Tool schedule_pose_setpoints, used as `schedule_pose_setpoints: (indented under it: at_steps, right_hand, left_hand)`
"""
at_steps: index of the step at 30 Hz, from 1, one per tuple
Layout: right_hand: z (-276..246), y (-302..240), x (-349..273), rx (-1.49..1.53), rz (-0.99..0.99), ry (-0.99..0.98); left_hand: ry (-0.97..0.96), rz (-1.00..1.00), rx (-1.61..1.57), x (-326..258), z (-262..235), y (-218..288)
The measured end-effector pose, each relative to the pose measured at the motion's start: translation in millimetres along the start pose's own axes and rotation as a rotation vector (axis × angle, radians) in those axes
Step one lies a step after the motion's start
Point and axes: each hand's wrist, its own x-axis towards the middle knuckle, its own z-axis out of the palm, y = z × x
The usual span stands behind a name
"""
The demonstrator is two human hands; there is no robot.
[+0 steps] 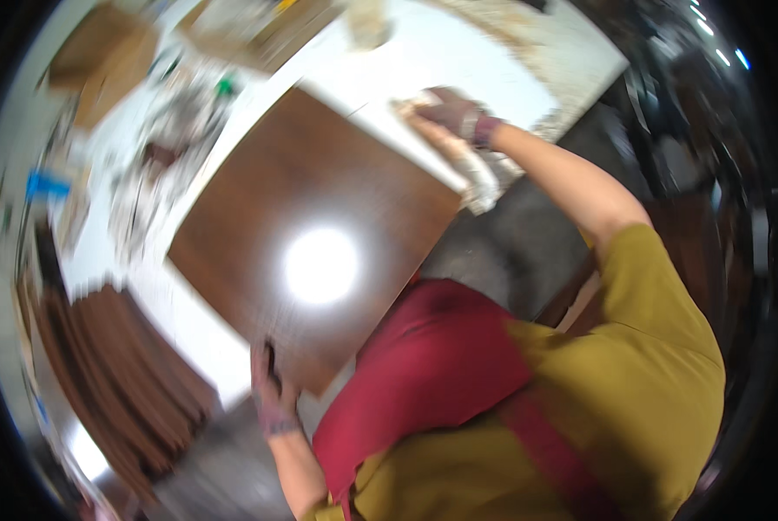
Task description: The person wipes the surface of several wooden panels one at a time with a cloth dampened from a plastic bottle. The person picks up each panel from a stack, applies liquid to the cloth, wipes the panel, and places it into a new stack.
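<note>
- So the brown panel (319,191) is flat and four-sided, dark wood-look and glossy, with a big white glare spot on it. It's on the white surface (441,56), near side poking past the edge toward the red apron (441,356).
- Count: one panel being handled, one pale, rag-like bundle (474,172) just right of it, two cardboard boxes (102,52) up top left. There's also a stack of brown pieces (137,365) lower left, too blurry to count.
- Left grip (276,395), gloved: touching the panel's near-left corner. Can't tell how far closed it is, too smeared.
- Right grip (450,111), gloved: on the far end of the bundle, off the panel. Can't tell if it's clenched or just resting.
</note>
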Motion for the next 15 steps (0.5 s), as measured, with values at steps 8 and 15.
schedule_pose_setpoints:
  at_steps: [8,15]
  right_hand:
    - [-5,-42,105,-0.116,-0.393,-0.301]
    - [-45,-119,70,-0.016,-0.908,-0.324]
  left_hand:
    - [0.129,-0.524,-0.252,33,11,132]
    - [0.0,-0.133,0.048,77,1,108]
